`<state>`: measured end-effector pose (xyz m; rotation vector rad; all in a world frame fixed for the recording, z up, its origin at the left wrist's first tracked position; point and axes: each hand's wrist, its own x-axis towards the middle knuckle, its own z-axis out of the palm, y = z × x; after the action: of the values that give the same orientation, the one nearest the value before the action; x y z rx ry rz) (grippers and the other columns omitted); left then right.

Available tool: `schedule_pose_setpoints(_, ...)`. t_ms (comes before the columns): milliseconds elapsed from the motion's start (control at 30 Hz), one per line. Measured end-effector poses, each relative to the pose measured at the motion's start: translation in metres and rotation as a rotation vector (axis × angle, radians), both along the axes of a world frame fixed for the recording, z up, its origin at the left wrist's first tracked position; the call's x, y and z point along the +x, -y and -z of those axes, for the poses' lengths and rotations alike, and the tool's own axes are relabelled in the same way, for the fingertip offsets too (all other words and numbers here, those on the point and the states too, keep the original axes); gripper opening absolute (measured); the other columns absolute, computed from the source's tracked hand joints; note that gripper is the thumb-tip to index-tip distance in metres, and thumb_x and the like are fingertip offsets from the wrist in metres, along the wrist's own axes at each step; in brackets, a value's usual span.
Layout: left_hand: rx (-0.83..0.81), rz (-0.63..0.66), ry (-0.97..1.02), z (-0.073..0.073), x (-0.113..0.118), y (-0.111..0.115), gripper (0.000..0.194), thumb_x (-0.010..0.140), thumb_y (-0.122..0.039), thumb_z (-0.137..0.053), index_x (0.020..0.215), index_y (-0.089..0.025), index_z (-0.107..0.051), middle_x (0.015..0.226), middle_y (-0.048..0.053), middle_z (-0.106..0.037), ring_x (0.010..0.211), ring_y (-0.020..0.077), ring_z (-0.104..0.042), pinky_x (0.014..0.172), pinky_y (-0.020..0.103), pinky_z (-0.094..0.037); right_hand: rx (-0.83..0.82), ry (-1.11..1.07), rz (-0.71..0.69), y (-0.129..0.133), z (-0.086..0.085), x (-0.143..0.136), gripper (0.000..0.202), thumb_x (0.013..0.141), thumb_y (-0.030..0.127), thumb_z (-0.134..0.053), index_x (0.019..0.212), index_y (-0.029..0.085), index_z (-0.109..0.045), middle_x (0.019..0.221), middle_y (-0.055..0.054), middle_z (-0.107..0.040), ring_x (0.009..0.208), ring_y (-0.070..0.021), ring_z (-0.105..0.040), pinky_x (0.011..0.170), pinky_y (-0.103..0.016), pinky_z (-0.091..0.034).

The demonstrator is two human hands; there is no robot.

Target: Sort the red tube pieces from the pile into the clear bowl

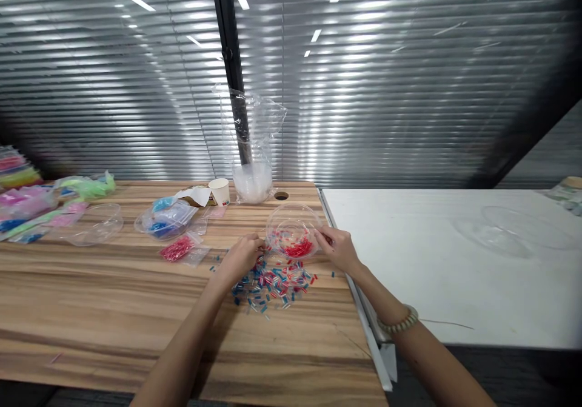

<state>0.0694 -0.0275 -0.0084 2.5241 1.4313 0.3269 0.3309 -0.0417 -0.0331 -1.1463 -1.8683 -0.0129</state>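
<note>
My right hand [337, 247], with a beaded bracelet [400, 321] on its wrist, pinches the right rim of a clear plastic bowl [291, 216]. The bowl looks tilted toward me, and small red tube pieces [299, 247] lie in its lower side. Just left of the bowl, my left hand [244, 254] has its fingers drawn together at the upper edge of a loose pile. What its fingertips hold, if anything, is too small to make out. Blue, red and clear short tube pieces [277, 282] make up this pile, spread over the wooden table below the bowl.
A bag of red pieces [177, 248], a clear bowl with blue packets [161, 228] and another clear bowl [97, 228] stand left. Behind are a paper cup [220, 191] and a tall clear bag [253, 182]. A white table [431, 273] adjoins on the right, bearing clear lids [491, 237].
</note>
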Motion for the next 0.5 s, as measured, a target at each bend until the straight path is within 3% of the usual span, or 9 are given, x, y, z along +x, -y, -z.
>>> schedule_pose_setpoints(500,0.036,0.036,-0.031,-0.0044,0.0042,0.0039,0.019,0.08,-0.011,-0.045,0.088,-0.015,-0.062,0.095,0.009,-0.059,0.095,0.0195,-0.054,0.085,0.029,-0.041,-0.055,0.006,-0.012,0.0006,-0.0003,-0.0007,0.032,0.09,0.034,-0.041,0.079,0.017,-0.066,0.06,-0.002,-0.061,0.049,-0.0105,-0.046,0.051,-0.023,-0.033)
